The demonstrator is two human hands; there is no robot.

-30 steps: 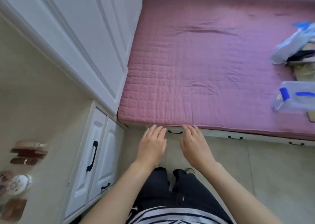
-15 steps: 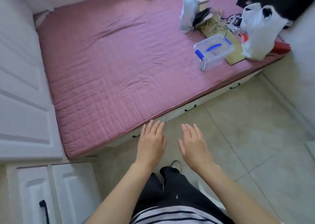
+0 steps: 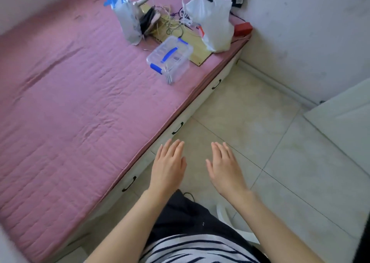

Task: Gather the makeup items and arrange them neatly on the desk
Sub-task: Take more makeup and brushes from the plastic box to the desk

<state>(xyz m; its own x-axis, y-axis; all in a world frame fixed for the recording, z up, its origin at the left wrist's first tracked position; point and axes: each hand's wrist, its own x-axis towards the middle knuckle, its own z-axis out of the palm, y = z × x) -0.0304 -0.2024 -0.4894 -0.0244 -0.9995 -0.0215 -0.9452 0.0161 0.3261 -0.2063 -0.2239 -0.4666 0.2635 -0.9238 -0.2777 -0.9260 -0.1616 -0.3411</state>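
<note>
My left hand (image 3: pixel 168 166) and my right hand (image 3: pixel 225 167) are held out side by side above the tiled floor, palms down, fingers straight, holding nothing. A clear plastic box with a blue handle and clips (image 3: pixel 169 58) lies on the pink bed cover near the far corner, well ahead of both hands. Behind it stand a grey-and-blue bag (image 3: pixel 127 20) and a white plastic bag (image 3: pixel 210 18), with tangled cords (image 3: pixel 172 25) between them. No makeup items or desk show in this view.
The pink quilted bed (image 3: pixel 80 112) fills the left side, with white drawers and black handles (image 3: pixel 177 128) under its edge. A red box (image 3: pixel 242 28) sits at the bed's far corner. A white wall and a white panel (image 3: pixel 344 126) stand on the right, tiled floor (image 3: pixel 280 162) between.
The view has swung right: the white cabinets and the desk with items have left the frame, and the box, bags and right wall have come in. Both hands keep the same open pose.
</note>
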